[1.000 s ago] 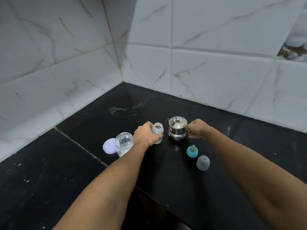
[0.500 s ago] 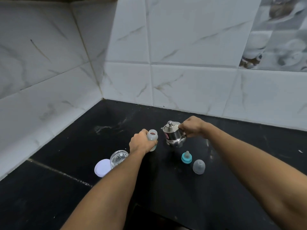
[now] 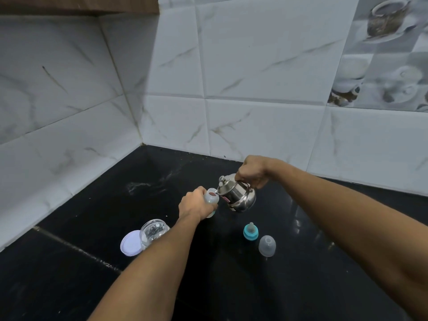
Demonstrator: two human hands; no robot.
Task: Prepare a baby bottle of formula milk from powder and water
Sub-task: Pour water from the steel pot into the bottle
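left hand (image 3: pixel 195 203): fingers wrapped round the baby bottle (image 3: pixel 212 198), steadying it upright so the pour cannot tip it.
right hand (image 3: pixel 253 171): clenched on the handle of the steel kettle (image 3: pixel 238 195), which tilts spout-first to the bottle's open mouth, likely for water.
teat ring (image 3: pixel 250 231), clear cap (image 3: pixel 267 245): right of the bottle and nearer the person, out of the pour's way.
jar (image 3: pixel 154 231), lid (image 3: pixel 130 243): left of the bottle and nearer the person; the jar is open, probably the powder.

Black polished stone countertop (image 3: pixel 301 286), glossy, with small pale specks. A light joint line (image 3: pixel 76 249) crosses it on the left, running from the left wall toward the near edge. A whitish smear (image 3: pixel 143 185) lies near the back left corner. The walls behind and to the left are white glazed tiles with grey-brown marble veining (image 3: pixel 266 66). Grey decorative tiles printed with cups and saucers (image 3: pixel 389 66) sit upper right. A brown wood-grain board (image 3: pixel 76 4) runs above the left wall.
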